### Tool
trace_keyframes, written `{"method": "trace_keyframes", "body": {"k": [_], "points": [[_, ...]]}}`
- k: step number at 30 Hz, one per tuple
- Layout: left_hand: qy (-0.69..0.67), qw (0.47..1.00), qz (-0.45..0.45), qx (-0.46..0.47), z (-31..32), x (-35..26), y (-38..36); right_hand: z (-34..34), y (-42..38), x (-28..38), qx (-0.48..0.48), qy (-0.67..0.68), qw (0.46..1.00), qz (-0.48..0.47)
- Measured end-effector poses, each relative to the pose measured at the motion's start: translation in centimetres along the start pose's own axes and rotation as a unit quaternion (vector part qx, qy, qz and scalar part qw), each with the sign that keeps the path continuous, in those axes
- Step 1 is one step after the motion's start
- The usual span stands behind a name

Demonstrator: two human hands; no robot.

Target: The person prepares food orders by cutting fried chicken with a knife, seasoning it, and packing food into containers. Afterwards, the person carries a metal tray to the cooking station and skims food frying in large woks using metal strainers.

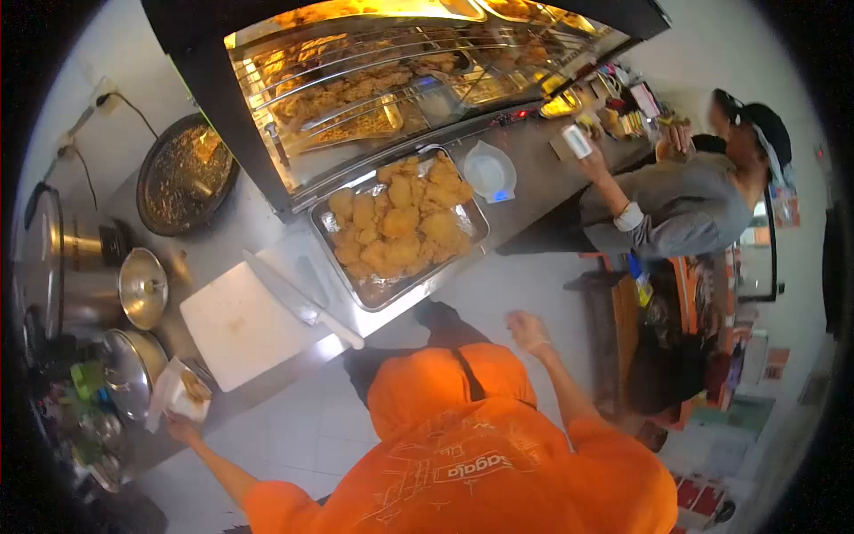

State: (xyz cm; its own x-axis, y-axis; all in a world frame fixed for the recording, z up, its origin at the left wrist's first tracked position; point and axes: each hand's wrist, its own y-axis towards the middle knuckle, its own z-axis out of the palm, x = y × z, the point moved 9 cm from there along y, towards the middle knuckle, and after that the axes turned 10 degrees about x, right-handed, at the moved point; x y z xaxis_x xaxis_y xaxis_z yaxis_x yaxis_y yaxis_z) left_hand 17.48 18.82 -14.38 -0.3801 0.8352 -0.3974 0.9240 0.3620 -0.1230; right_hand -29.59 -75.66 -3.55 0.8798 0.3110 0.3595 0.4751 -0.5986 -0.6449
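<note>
My left hand [183, 428] grips the lower edge of a white paper food box [165, 396] with brown pieces of food [194, 385] in it, at the counter's left end. My right hand [530, 335] hangs in the air in front of the counter, fingers loosely bent and apart, with nothing visible in it. Between the hands, a white cutting board [227, 325] lies on the counter with a large knife [307, 307] across its right side, handle toward me. A metal tray [378, 301] full of fried chicken pieces [391, 254] stands right of the board.
A lit glass food warmer [294, 191] stands behind the tray, beside a small clear bowl [488, 171]. A dark round pan [156, 200], metal lids [142, 294] and pots line the left. A co-worker [694, 209] in grey stands at the right, holding a white container [576, 141].
</note>
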Motion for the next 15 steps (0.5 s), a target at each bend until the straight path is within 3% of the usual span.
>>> {"method": "trace_keyframes", "body": {"k": [1,3,4,5,7,10,12,14,15], "points": [[0.018,1.0,0.013,-0.007,-0.2,1.2,-0.1,0.6,-0.8,-0.7,-0.001,-0.001,1.0,0.022],[0.242,0.96,0.08,-0.112,-2.4,-0.9,-2.9,1.1,-2.7,-3.1,-0.004,-0.003,0.998,0.062],[0.11,0.985,0.039,-0.124,-4.2,-1.3,-5.3,2.6,-1.6,-3.1,0.006,-0.227,0.97,-0.087],[-0.026,0.991,-0.002,-0.131,-6.1,-2.2,-7.2,3.6,-0.6,-6.9,0.015,-0.203,0.977,-0.068],[0.3,0.942,0.092,-0.123,-7.6,-4.8,-9.2,3.3,-0.4,-8.2,0.044,-0.156,0.986,-0.029],[-0.01,0.997,-0.017,-0.081,-10.0,-5.2,-12.3,0.0,0.5,-3.2,0.036,-0.106,0.993,-0.041],[-0.002,0.995,0.036,-0.093,-12.4,-16.2,-18.7,-1.3,2.6,-0.5,-0.009,-0.032,0.992,-0.121],[-0.022,0.994,0.079,-0.069,-10.6,-25.3,-23.3,-4.2,2.9,5.6,0.075,0.085,0.991,-0.072],[-0.043,0.994,0.094,-0.041,-8.8,-28.7,-25.2,-5.5,2.6,8.9,0.1,0.106,0.984,-0.1]]}}
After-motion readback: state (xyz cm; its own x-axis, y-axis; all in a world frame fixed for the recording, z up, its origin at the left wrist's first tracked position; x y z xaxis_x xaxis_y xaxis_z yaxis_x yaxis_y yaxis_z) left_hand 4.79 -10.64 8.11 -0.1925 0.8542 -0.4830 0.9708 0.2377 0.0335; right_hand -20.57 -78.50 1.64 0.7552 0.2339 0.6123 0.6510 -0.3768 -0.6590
